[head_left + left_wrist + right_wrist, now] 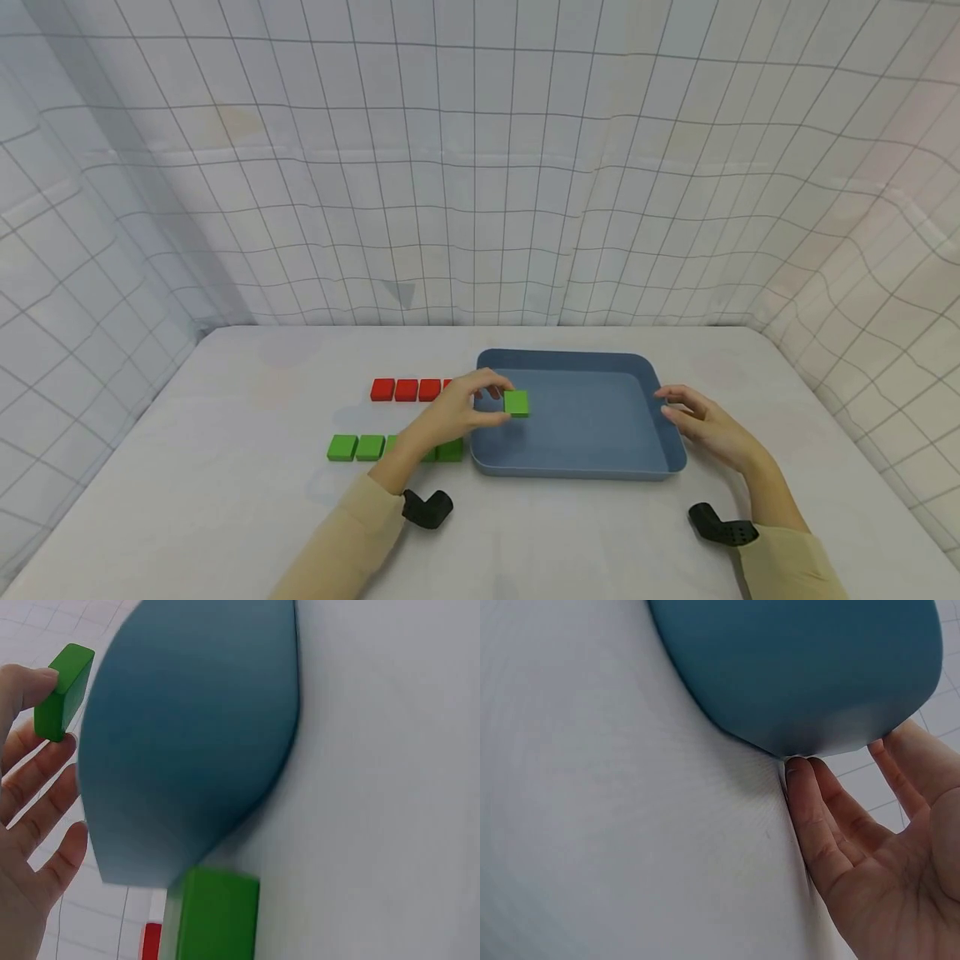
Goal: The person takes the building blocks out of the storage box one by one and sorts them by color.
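My left hand (457,408) pinches a green square block (516,403) between thumb and fingertips, holding it above the left part of a shallow blue-grey tray (592,417). In the left wrist view the same block (66,694) is tilted, with the thumb on one face and the other fingers spread loosely below. At the tray's right side, my right hand (708,425) rests with lightly bent fingers against the rim. The right wrist view shows fingertips (801,772) at the foot of the tray's outer wall (810,675); the thumb's tip is partly hidden behind it.
Left of the tray lie a row of red blocks (406,390) and, nearer, a row of green blocks (371,447), both partly hidden by my left arm. One green block (217,915) sits close to the tray's corner. A white grid-patterned curtain (480,167) surrounds the table.
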{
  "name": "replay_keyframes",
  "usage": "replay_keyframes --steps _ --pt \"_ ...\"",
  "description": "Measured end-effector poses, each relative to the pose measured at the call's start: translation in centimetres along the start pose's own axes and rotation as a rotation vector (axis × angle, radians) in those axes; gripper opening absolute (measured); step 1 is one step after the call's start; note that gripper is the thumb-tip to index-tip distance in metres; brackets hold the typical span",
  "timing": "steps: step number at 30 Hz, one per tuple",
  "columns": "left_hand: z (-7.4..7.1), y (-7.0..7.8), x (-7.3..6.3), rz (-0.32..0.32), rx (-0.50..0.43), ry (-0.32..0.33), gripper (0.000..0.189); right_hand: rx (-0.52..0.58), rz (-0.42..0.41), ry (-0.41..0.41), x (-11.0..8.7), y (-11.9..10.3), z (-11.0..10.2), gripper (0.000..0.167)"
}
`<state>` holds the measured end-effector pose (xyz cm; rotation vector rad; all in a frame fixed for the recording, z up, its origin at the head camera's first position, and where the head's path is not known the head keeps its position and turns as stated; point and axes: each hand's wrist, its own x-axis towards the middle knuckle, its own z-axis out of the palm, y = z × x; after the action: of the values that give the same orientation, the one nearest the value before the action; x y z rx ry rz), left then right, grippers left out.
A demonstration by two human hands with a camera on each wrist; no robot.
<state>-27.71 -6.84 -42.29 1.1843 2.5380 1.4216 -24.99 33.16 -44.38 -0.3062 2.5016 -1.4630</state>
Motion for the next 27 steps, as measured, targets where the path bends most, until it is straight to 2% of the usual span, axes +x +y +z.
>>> replay_keyframes --steps 13,23,27 --pt "-3.2 -0.9 -3.8 -0.053 -0.014 0.081 0.033 0.006 -0.009 -0.003 0.0 -0.1 0.0 0.044" --pt "-5.8 -1.8 -6.9 -0.058 0.098 0.137 0.031 0.0 -0.004 -0.007 0.0 0.1 -0.1 0.045" --pt "-6.9 -2.3 -8.3 -0.087 0.143 0.163 0.031 0.005 -0.002 -0.01 0.0 0.1 -0.1 0.045"
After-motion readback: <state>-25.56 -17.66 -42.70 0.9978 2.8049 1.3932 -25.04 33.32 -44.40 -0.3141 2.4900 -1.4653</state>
